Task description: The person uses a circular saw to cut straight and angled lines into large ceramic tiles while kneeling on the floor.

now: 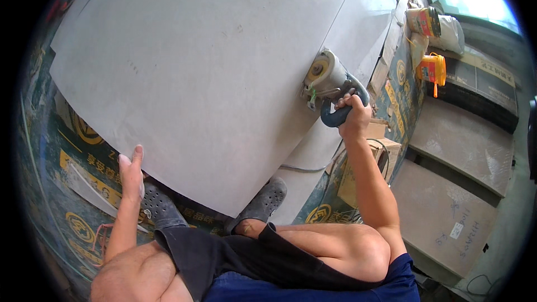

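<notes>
A large pale grey slab (196, 89) lies before me, its curved near edge close to my feet. At that edge my left hand (131, 173) grips the slab, the thumb on top; some fingers are partly hidden. My right hand (353, 113) is wrapped round the dark looped handle of a handheld circular cutter (330, 72). The cutter rests on the slab by its right side. A thin straight line runs away from it along the surface, with a narrower pale strip (366, 28) to its right.
Printed dark green protective sheeting (84, 232) covers the floor. A cable (305, 168) crosses the strip near my shoe (268, 198). Cardboard boxes (363, 173) stand right of the cutter. Farther right are an orange bucket (430, 70), another bucket (423, 21) and wrapped flat panels (447, 212).
</notes>
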Motion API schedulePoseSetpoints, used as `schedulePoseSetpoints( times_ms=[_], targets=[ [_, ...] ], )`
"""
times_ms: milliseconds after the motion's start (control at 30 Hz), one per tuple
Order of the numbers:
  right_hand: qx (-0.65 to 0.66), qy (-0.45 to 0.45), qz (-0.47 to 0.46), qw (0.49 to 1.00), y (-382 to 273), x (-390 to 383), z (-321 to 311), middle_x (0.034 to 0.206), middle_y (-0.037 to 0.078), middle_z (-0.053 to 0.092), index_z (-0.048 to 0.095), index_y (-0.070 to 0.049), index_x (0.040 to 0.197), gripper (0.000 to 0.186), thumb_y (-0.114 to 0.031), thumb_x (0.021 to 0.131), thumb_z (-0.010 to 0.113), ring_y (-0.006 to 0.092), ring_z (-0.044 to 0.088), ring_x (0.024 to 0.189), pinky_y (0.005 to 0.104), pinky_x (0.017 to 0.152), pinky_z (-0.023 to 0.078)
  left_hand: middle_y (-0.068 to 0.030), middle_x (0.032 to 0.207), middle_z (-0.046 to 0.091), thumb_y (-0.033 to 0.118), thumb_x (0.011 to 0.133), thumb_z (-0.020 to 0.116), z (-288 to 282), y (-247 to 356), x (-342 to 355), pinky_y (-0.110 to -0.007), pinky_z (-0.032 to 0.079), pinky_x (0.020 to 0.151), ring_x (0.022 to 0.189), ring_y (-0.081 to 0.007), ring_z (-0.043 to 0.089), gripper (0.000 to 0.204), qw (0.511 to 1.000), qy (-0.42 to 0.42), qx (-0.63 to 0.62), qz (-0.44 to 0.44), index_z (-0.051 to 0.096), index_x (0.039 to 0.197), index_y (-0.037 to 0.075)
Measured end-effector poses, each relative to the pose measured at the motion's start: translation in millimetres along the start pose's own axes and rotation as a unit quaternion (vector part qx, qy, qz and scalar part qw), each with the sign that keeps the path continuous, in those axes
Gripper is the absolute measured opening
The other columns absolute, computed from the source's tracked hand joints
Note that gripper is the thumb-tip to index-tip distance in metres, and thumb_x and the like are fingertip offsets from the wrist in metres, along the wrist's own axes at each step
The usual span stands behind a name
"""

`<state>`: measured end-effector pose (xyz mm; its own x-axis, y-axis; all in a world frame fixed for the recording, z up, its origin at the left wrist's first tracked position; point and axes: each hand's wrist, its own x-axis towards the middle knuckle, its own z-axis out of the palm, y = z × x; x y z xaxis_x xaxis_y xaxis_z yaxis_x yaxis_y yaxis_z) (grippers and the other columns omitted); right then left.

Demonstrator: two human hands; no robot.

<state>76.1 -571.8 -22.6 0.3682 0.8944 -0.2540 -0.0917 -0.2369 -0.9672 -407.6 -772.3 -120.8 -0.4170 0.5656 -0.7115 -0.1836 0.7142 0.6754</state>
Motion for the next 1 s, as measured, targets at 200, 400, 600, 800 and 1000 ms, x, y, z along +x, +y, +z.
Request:
schedulePoseSetpoints(
  times_ms=[200,400,600,800,1000],
  targets=[
    [0.021,-0.006,0.010,1.000,0,-6,0,0.070,0.006,0.054,0.052,-0.002,0.081,0.006,0.001,0.077,0.054,0.0174,0.053,0.059,0.0324,0.056,0.048,-0.0106,0.117,0.054,0.041,0.095,0.067,2,-4,1,-0.029,0.053,0.072,0.098,-0.0151,0.055,0.054,0.999,0.019,-0.013,0.027,0.045,0.121,-0.001],
    [0.028,0.004,0.018,0.999,-1,-9,-2,0.070,0.006,0.054,0.053,-0.002,0.082,0.007,0.001,0.076,0.055,0.0177,0.053,0.058,0.0327,0.056,0.048,-0.0103,0.116,0.054,0.041,0.095,0.066,1,-3,-1,-0.029,0.053,0.072,0.096,-0.0146,0.055,0.052,1.000,0.007,-0.014,0.003,0.046,0.119,-0.001],
    [0.028,-0.006,0.013,1.000,-3,-11,-3,0.069,0.006,0.054,0.053,-0.002,0.082,0.006,0.000,0.076,0.054,0.0182,0.053,0.057,0.0323,0.056,0.048,-0.0114,0.119,0.053,0.039,0.096,0.066,1,-7,1,-0.033,0.055,0.078,0.101,-0.0165,0.055,0.051,0.999,-0.002,-0.043,0.024,0.044,0.120,-0.001],
    [0.009,0.000,-0.002,1.000,-2,1,-2,0.069,0.006,0.055,0.054,-0.002,0.081,0.005,-0.002,0.076,0.053,0.0180,0.053,0.057,0.0325,0.056,0.048,-0.0122,0.123,0.052,0.037,0.097,0.065,3,-7,0,-0.036,0.054,0.083,0.106,-0.0181,0.055,0.051,0.997,-0.011,-0.066,0.039,0.043,0.124,0.000],
    [0.010,0.010,0.001,1.000,-8,7,3,0.068,0.006,0.054,0.053,-0.003,0.079,0.004,-0.002,0.076,0.053,0.0182,0.052,0.057,0.0323,0.056,0.048,-0.0114,0.122,0.054,0.038,0.097,0.064,0,-8,0,-0.036,0.054,0.080,0.105,-0.0184,0.056,0.053,0.999,-0.007,-0.043,0.021,0.042,0.127,0.000]
  ],
)
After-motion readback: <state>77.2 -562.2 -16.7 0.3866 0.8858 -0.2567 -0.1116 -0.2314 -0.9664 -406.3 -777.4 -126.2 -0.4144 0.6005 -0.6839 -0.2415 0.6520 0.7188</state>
